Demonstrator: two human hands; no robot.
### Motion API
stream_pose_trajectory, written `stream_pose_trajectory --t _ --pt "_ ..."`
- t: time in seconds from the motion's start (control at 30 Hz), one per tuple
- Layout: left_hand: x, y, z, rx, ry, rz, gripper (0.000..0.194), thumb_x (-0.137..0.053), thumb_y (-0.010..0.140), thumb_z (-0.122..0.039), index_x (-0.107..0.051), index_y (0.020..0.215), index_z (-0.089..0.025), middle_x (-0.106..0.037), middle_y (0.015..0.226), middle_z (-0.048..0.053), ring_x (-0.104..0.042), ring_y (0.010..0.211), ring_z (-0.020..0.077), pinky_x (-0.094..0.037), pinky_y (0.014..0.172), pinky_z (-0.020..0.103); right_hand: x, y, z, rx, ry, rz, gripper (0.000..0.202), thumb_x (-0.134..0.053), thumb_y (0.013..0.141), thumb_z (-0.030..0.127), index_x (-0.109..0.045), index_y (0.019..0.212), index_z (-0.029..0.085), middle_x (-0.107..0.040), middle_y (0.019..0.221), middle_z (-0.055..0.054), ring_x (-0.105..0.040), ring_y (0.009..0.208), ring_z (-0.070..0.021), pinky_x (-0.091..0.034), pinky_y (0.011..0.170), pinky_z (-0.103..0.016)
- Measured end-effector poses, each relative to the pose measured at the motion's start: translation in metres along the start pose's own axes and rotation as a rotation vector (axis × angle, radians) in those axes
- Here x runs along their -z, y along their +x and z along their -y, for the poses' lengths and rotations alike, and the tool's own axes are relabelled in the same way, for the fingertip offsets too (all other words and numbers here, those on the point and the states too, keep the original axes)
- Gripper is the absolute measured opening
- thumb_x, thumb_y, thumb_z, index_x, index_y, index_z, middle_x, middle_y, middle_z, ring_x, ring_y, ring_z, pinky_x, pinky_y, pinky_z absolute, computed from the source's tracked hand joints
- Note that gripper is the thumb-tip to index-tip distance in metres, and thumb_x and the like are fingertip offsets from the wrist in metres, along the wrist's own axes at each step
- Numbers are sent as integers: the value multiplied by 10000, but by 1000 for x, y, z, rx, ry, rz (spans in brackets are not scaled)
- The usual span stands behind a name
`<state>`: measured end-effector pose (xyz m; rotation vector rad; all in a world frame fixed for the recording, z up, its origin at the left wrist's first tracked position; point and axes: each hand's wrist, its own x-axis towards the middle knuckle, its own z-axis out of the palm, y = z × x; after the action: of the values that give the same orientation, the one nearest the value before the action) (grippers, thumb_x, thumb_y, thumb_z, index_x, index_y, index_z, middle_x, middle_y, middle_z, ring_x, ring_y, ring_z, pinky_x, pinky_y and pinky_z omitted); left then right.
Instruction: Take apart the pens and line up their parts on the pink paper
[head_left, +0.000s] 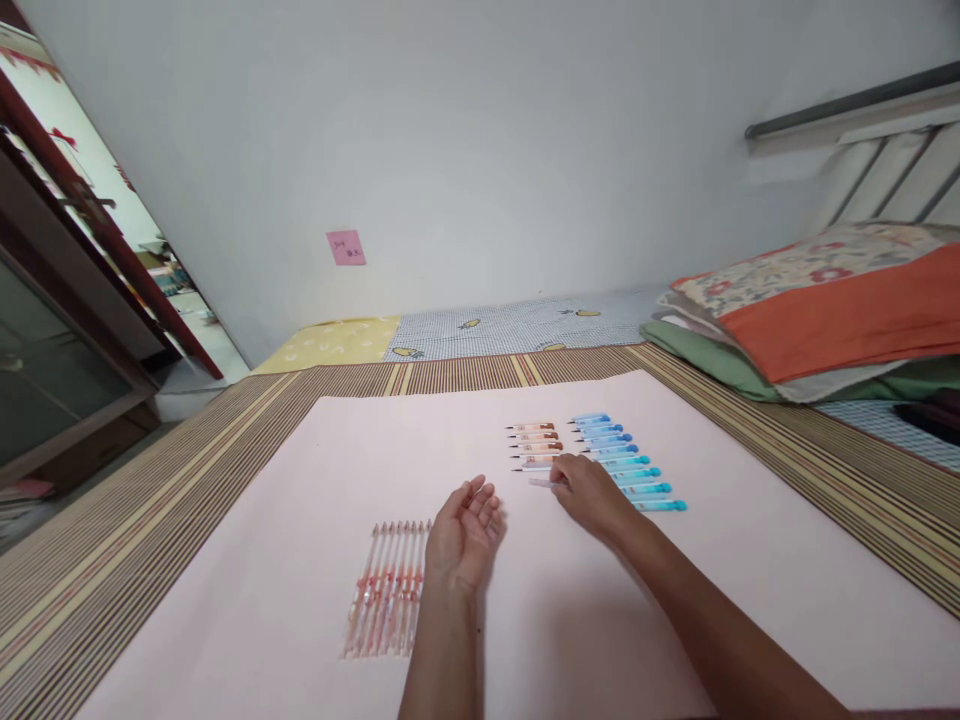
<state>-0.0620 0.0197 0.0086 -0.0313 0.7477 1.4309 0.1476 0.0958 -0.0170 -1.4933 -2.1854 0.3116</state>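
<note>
My right hand (589, 490) is closed at the lower end of a column of brown-ended pens (534, 437). From its pinched fingers a pale, translucent pen end (538, 483) sticks out to the left; the rest of that pen is hidden. Just right of this hand lies a column of pens with blue and teal ends (645, 474), partly covered by it. My left hand (466, 530) is palm up, fingers loosely curled and apart, holding nothing. Beside its wrist, several clear pens with pink-red patterns (382, 590) lie side by side, tips pointing away; the forearm hides some.
A pale pink sheet (300, 500) covers much of the striped mat (217, 480). Folded bedding (817, 310) is piled at the back right. Behind the mat are a patterned cloth (480, 330) and a wall with a pink note (346, 248). A doorway is at the left.
</note>
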Motion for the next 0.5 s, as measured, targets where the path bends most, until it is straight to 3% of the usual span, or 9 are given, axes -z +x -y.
stream_pose_trajectory --t 0.5 --pt "-1 -1 0 -1 18 -5 130 -574 923 -146 -692 927 -92 -718 755 80 -660 600 135 -532 543 238 2 11 -9 76 -55 28 238 -534 718 -27 -584 766 201 -654 840 -21 -516 783 -175 -284 696 -284"
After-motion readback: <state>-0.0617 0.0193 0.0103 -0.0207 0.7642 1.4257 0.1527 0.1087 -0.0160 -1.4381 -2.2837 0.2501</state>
